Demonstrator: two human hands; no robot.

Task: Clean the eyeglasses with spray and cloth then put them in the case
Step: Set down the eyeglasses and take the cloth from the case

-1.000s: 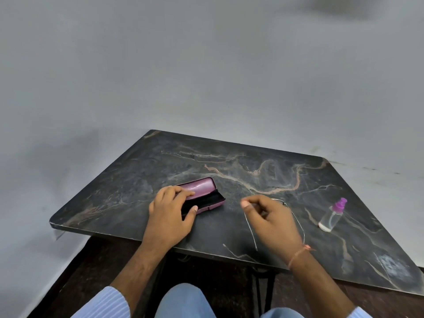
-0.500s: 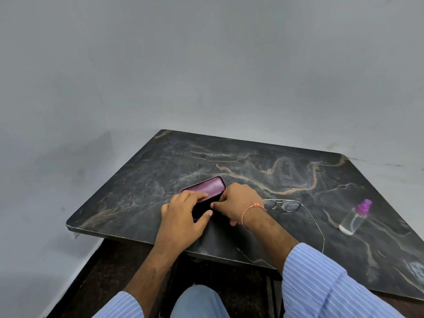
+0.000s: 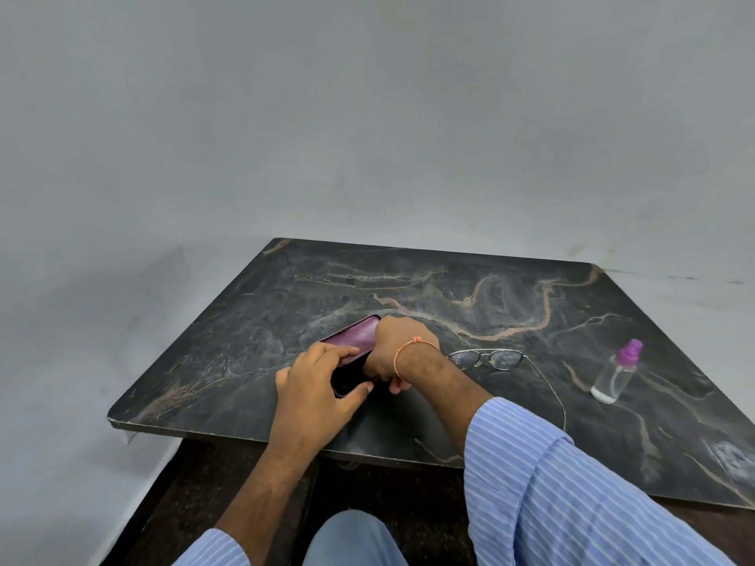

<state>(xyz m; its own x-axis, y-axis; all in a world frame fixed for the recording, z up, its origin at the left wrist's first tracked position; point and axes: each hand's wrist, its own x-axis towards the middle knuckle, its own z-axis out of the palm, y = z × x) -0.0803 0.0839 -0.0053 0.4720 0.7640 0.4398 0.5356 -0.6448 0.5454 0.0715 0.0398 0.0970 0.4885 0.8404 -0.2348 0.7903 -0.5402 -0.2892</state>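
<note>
Eyeglasses [image 3: 488, 358] (unfolded) on dark marble table [image 3: 449, 288]; both hands grip purple case [image 3: 355, 335]

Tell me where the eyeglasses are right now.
In the head view, the eyeglasses lie on the table, between the right hand and the spray bottle.

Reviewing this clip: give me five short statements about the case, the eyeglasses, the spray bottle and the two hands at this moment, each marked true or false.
1. The eyeglasses lie on the table, outside the case. True.
2. The right hand holds the spray bottle. False: the bottle stands alone to the right of the eyeglasses; the right hand is at the case.
3. The left hand is at the case, thumb on its near edge. True.
4. The case is closed. False: its purple lid is raised, the dark inside showing.
5. The bottle has a green cap. False: the cap is purple.
</note>
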